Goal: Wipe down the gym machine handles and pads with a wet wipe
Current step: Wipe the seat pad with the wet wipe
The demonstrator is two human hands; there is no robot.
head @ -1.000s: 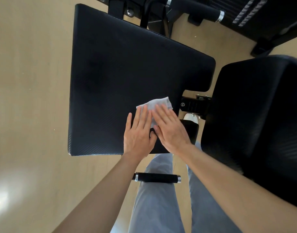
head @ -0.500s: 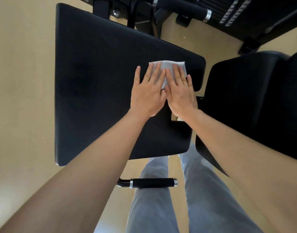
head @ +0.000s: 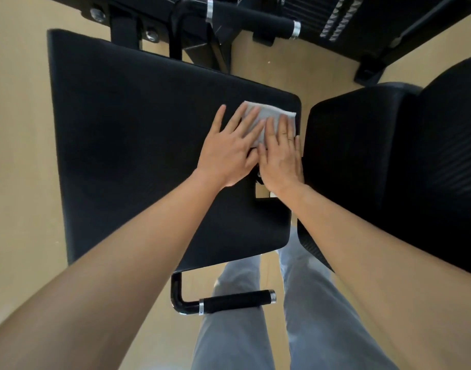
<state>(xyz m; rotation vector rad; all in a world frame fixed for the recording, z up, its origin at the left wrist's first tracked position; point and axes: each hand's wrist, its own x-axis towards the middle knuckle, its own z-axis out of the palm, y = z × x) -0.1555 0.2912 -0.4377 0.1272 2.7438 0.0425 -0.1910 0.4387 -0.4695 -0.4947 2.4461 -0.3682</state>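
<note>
Both hands lie flat, fingers straight: the left hand (head: 230,153) and right hand (head: 281,156) press a wipe (head: 269,114) onto the pad (head: 138,134). It sits near the pad's far right corner.

A single head-worn camera looks steeply down from close above the pad (head: 127,134), its far edge toward the view's top.
</note>
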